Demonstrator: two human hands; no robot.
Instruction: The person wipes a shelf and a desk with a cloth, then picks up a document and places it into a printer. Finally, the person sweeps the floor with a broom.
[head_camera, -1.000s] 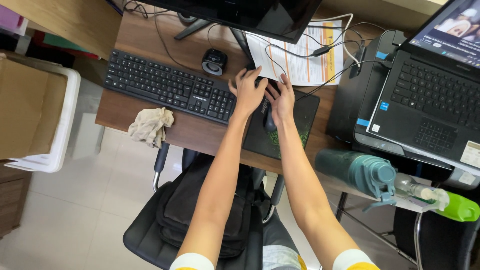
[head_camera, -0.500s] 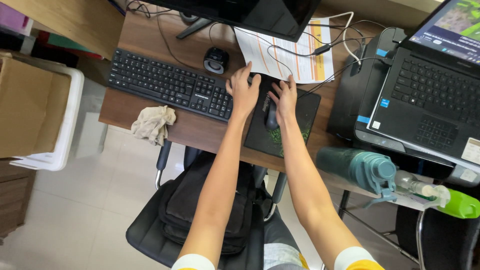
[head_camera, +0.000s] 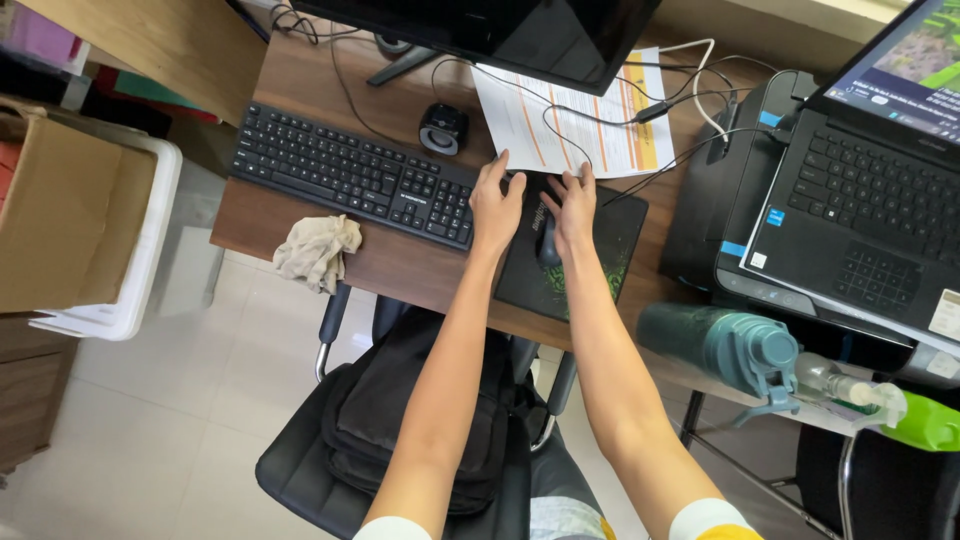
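Note:
My left hand (head_camera: 497, 205) lies flat with fingers apart on the right end of the black keyboard (head_camera: 350, 175), holding nothing. Just beside it, my right hand (head_camera: 572, 208) rests over a dark mouse (head_camera: 546, 243), whose left side shows under the thumb. The mouse sits on a black mouse pad with a green pattern (head_camera: 585, 280) on the brown wooden desk (head_camera: 400, 270). Both forearms reach up from the bottom of the view.
A dark monitor (head_camera: 500, 30), a printed sheet (head_camera: 600, 130), cables and a small round black device (head_camera: 443, 128) sit behind. A beige cloth (head_camera: 317, 250) lies at the desk's edge. Right: laptop (head_camera: 880, 190) on a printer (head_camera: 705, 210), teal bottle (head_camera: 720, 345), green spray bottle (head_camera: 915, 420). Below: chair with black backpack (head_camera: 420, 430). Left: cardboard box (head_camera: 60, 210).
Both hands stay at the keyboard's end and the mouse with hardly any shift. The view has drifted slightly.

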